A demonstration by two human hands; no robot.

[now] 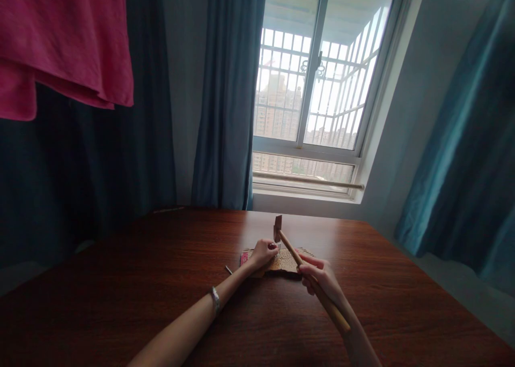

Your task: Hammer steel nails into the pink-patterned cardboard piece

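My right hand (319, 274) is wrapped round the wooden handle of a hammer (298, 257). The hammer's metal head is raised above a tan piece of cardboard (287, 261), which is covered in small dark holes and has a ragged front edge and a pink patch at its left end. Over the left part of the cardboard, my left hand (263, 253) is closed in a pinch, with a thin upright nail (279, 247) at its fingertips, just below the hammer head. The fingers partly hide the nail, and its point cannot be made out.
A short thin metal rod (229, 270) lies left of the cardboard on the brown wooden table (169, 281). Behind the table are a blue curtain (225, 115) and a barred window (314, 88). A pink cloth (68, 39) hangs at the upper left.
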